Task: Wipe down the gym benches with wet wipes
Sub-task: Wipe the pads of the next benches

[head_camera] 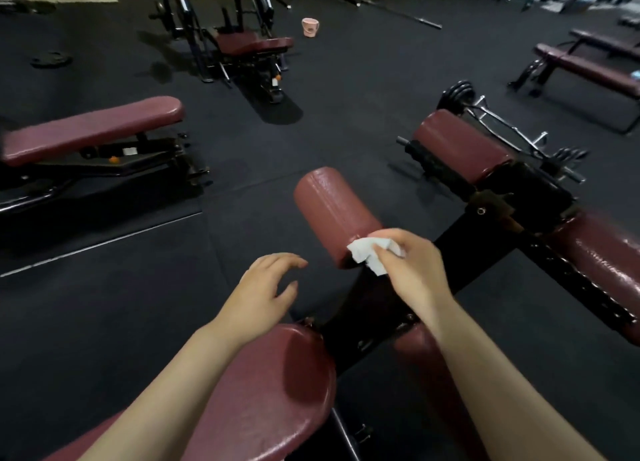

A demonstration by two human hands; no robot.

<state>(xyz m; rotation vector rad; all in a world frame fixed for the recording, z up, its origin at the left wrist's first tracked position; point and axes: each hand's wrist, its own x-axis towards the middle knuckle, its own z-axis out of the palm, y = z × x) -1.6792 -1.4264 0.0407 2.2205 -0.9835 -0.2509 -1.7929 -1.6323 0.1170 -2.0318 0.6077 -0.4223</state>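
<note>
A maroon roller pad (332, 207) sticks out from the black frame (374, 304) of the bench in front of me. My right hand (412, 270) holds a crumpled white wet wipe (367, 252) against the near end of that roller. My left hand (263, 294) hovers just left of the frame with fingers loosely spread, holding nothing. Its forearm lies over the maroon seat pad (270, 391) at the bottom of the view. A second roller pad (457, 141) and a glossy maroon pad (602, 256) sit to the right on the same frame.
Another maroon bench (93, 128) stands to the left, one sits under a rack (256, 43) at the back, and flat benches (588, 69) are at far right. A loaded curl bar (502, 124) lies behind the right roller. A pink bucket (310, 27) and a weight plate (52, 58) rest on the black floor.
</note>
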